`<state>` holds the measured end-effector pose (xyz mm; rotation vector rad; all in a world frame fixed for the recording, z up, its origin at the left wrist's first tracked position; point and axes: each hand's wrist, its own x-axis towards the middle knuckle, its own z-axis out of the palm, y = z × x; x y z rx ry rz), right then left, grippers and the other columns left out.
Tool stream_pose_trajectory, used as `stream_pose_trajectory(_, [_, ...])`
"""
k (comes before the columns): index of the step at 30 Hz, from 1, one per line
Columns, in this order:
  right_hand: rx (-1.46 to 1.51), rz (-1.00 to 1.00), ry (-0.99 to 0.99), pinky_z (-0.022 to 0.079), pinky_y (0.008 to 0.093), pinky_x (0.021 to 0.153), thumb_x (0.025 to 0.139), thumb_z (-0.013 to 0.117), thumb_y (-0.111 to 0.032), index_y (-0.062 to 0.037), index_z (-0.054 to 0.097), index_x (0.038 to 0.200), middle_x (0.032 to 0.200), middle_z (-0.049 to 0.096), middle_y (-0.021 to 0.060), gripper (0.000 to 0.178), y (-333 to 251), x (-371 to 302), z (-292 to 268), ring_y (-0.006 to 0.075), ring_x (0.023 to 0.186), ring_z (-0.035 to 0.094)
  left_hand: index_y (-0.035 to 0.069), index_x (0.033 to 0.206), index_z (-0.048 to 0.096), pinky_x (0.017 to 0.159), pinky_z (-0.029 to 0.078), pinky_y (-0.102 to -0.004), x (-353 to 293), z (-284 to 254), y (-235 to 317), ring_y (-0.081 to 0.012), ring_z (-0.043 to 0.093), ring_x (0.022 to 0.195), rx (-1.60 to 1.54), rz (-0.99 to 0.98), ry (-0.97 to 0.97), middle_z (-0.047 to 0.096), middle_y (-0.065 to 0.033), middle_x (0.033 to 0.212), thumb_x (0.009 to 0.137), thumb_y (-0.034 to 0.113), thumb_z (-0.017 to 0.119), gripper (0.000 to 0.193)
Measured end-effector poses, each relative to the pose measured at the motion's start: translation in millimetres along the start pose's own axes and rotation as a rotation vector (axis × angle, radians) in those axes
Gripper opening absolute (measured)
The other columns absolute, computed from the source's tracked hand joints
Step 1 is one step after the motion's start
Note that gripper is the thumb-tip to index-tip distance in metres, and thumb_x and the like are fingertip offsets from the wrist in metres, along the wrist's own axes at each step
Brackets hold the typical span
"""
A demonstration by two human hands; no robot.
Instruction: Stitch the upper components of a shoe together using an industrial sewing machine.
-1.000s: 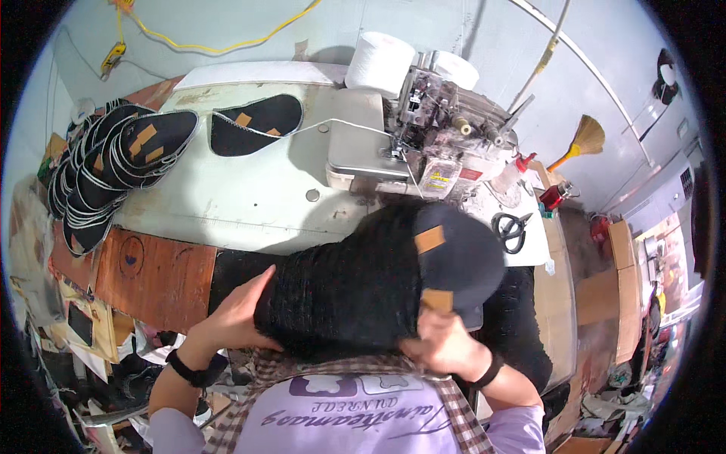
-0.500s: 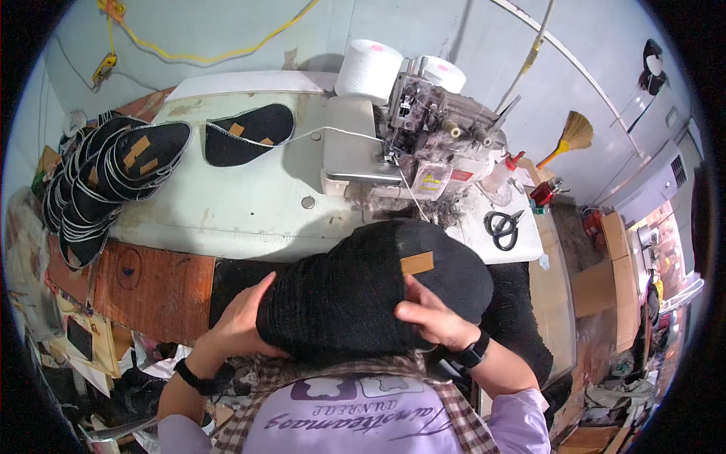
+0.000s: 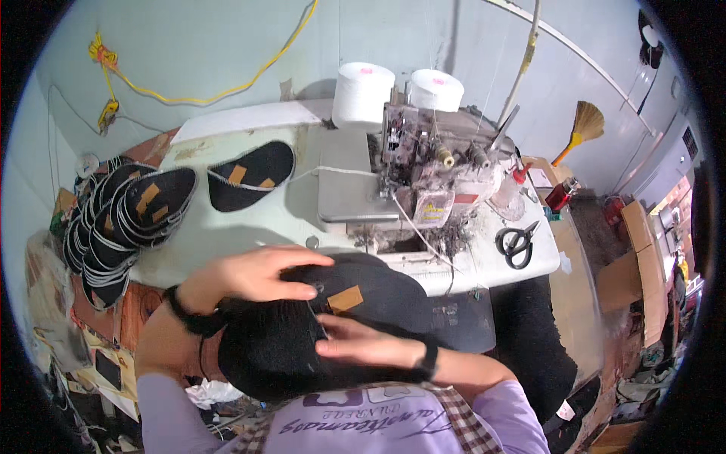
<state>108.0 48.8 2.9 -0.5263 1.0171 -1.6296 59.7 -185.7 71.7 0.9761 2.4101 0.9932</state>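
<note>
A thick stack of black fabric pieces (image 3: pixel 265 340) lies in front of my body at the table's near edge, a tan patch (image 3: pixel 345 299) on its upper face. Across its far left side reaches my left hand (image 3: pixel 261 274), open, fingers stretched apart over the cloth. My right hand (image 3: pixel 367 342) comes in from the right, its thumb and finger closed at a raised edge of black fabric mid-stack. Its other fingers are hidden. Beyond stands an overlock sewing machine (image 3: pixel 439 163), thread trailing from its needle area. A white-edged black piece (image 3: pixel 253 175) lies left of it.
Several white-edged black pieces (image 3: pixel 128 219) are heaped at the table's left end. Black scissors (image 3: pixel 516 246) lie on the right, near a red bottle (image 3: pixel 561 194). Two white thread cones (image 3: pixel 363 94) stand behind the machine. Dark cloth (image 3: pixel 529 340) hangs off the right front edge.
The stack has shifted left and nearer to me. My left hand has moved from its left side onto its far upper part; my right hand has moved left. The view has shifted slightly.
</note>
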Motion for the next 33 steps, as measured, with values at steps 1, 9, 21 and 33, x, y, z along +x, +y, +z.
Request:
stream_pose_trajectory(1, [-0.323,-0.138,0.0,0.039,0.0306,0.094,0.089,0.058,-0.035,-0.0008,0.037,0.131,0.12,0.053,0.011,0.057,-10,-5,-1,0.0207,0.11,0.051,0.007,0.126,0.049,0.09,0.044,-0.0361,25,-1,-9,-0.03,0.054,0.106,0.053,-0.087,-0.163,0.055,-0.0166,0.117,0.085,0.026,0.062,0.047])
stream_pose_trajectory(9, [-1.603,-0.379,0.75,0.048,0.0374,0.081,0.065,0.077,-0.028,-0.002,0.058,0.111,0.098,0.057,0.0133,0.056,-38,-31,-67,0.0327,0.094,0.055,0.004,0.106,0.063,0.09,0.043,-0.0342,69,25,-45,-0.026,0.054,0.105,-0.075,-0.024,-0.218,0.055,-0.0124,0.113,0.079,0.012,0.059,0.028])
stream_pose_trajectory(21, [-1.076,-0.551,0.941,0.047,0.0275,0.068,0.083,0.059,-0.003,-0.0011,0.063,0.086,0.082,0.065,0.0084,0.005,-74,-66,-100,0.0189,0.076,0.061,-0.001,0.103,0.061,0.08,0.047,-0.0337,48,28,-30,-0.024,0.058,0.099,-0.186,-0.368,0.38,0.057,-0.0148,0.111,0.091,0.009,0.05,0.019])
stream_pose_trajectory(33, [-0.103,-0.42,0.65,0.037,0.0263,0.093,0.08,0.052,0.0,-0.0048,0.051,0.124,0.121,0.053,0.0048,0.043,-84,-18,-95,0.0138,0.107,0.048,-0.004,0.13,0.04,0.102,0.031,-0.0432,56,-20,-6,-0.0276,0.045,0.121,-0.332,0.382,0.394,0.046,-0.0207,0.13,0.08,0.035,0.061,0.067])
